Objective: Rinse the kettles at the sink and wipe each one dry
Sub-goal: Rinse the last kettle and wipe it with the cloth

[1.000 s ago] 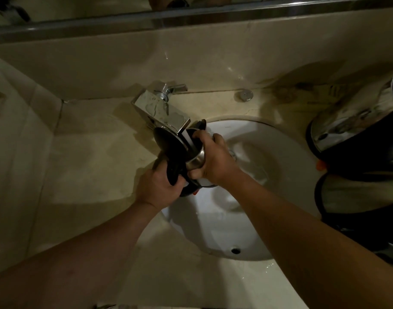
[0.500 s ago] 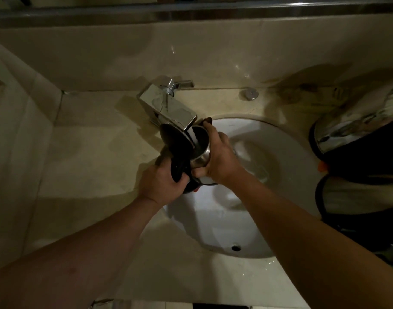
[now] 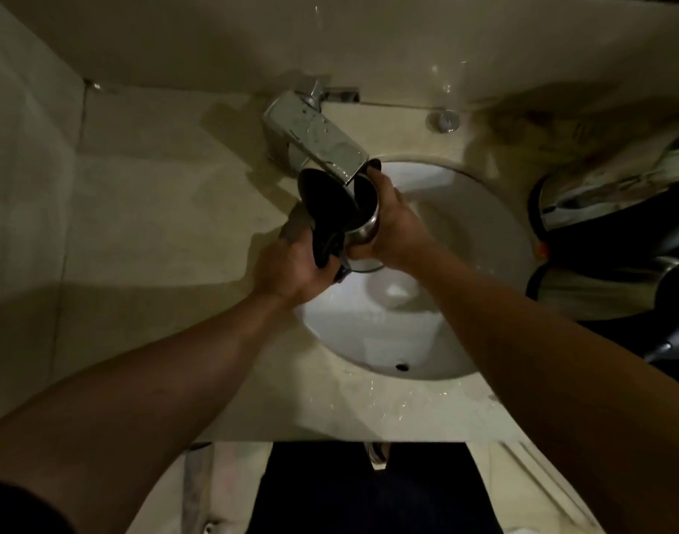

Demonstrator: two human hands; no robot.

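The kettle is held between both hands over the far-left part of the sink, its open mouth tilted up toward the tap spout just beyond the fingertips. The left hand is curled round the black handle, with the open lid standing up just past its knuckles. The right hand wraps the steel body from the other side, fingers reaching the rim. The kettle's long axis runs from the palms up and away to the spout, so filling looks to turn on keeping the mouth under it. Whether water is running I cannot tell. The lid sits close against the spout and could catch on it. Well off beyond the right forearm, more kettles crowd the counter, clear of the hands
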